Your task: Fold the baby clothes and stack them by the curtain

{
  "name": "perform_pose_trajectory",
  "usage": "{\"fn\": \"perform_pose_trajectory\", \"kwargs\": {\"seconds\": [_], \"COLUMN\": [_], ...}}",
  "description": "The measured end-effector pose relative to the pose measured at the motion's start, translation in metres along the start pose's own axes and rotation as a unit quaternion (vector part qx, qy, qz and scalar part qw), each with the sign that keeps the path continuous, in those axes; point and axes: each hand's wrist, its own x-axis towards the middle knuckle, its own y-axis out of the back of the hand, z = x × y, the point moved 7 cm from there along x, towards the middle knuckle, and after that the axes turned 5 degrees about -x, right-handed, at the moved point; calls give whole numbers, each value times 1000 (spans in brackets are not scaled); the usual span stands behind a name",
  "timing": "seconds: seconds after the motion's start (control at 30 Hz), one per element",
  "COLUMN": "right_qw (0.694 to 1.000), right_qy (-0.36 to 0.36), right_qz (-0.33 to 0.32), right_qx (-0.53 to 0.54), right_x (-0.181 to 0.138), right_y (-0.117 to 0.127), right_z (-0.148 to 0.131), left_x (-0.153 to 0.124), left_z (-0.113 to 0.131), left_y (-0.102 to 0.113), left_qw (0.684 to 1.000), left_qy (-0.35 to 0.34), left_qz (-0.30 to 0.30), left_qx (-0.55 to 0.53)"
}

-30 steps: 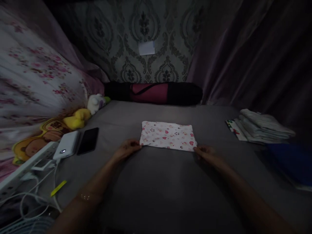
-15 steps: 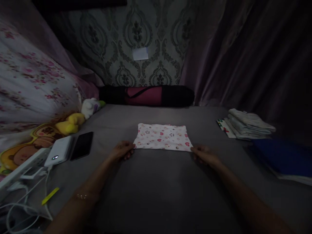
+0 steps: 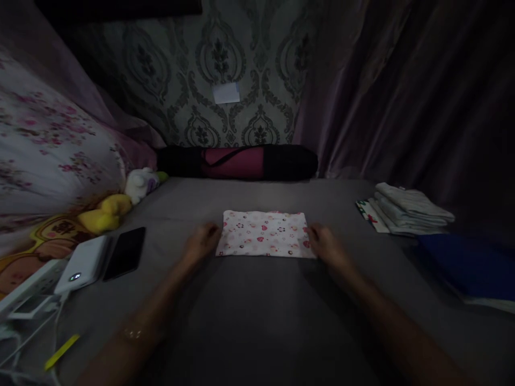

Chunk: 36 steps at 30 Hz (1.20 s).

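A white cloth [image 3: 263,234] with pink hearts and small flowers lies flat in a folded rectangle on the grey sheet [image 3: 257,311]. My left hand [image 3: 200,242] is just beside its left edge, fingers bent and blurred by motion. On the other side, my right hand [image 3: 326,245] is at the cloth's right edge, its fingertips at or over the border. Whether either hand grips the fabric cannot be made out.
A stack of folded cloths [image 3: 412,209] and a dark blue folded item [image 3: 469,265] lie right. On the left are a phone [image 3: 125,253], a white power bank [image 3: 83,262], cables, a yellow strip [image 3: 62,351] and plush toys [image 3: 140,183]. A long black-and-red bag [image 3: 237,162] lies along the wall.
Both hands have moved from the cloth's near corners farther up along its sides, and their earlier pinch on the corners no longer shows. The camera view has shifted slightly.
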Motion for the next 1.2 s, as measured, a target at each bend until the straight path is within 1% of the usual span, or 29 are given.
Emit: {"fn": "perform_pose_trajectory", "kwargs": {"seconds": [0.03, 0.07, 0.1, 0.13, 0.2, 0.23, 0.3, 0.4, 0.53, 0.63, 0.83, 1.07, 1.13, 1.2], "right_qw": [999, 993, 987, 979, 973, 973, 975, 974, 971, 974, 981, 982, 985, 986], "right_qy": [44, 111, 158, 200, 223, 224, 214, 216, 227, 210, 169, 157, 136, 123], "right_qz": [21, 19, 18, 14, 14, 12, 9, 17, 36, 41, 42, 49, 49, 35], "right_qx": [-12, -18, -26, -34, -51, -57, -63, -65, -70, -73, -91, -94, -96, -106], "right_x": [6, 10, 14, 17, 24, 27, 31, 32, 30, 31, 29, 25, 27, 30], "right_y": [-3, -11, -21, -32, -55, -65, -80, -89, -89, -88, -83, -64, -60, -59], "right_z": [-21, -46, -69, -91, -120, -129, -136, -133, -122, -112, -94, -86, -76, -63], "left_x": [7, 13, 18, 22, 28, 31, 34, 36, 36, 36, 34, 34, 32, 30], "left_z": [15, 30, 47, 61, 77, 81, 79, 68, 53, 47, 48, 45, 47, 51], "left_y": [-12, -26, -39, -50, -71, -78, -89, -94, -94, -92, -87, -88, -87, -84], "left_qw": [999, 995, 989, 983, 975, 974, 973, 970, 968, 969, 967, 967, 965, 962], "left_qy": [-43, -88, -139, -175, -199, -197, -180, -159, -131, -97, -59, -42, -46, -49], "left_qz": [-13, -25, -17, -3, 10, 13, 9, 8, 18, 26, 29, 24, 38, 62], "left_qx": [16, 26, 38, 61, 94, 112, 143, 185, 212, 225, 247, 251, 255, 261]}}
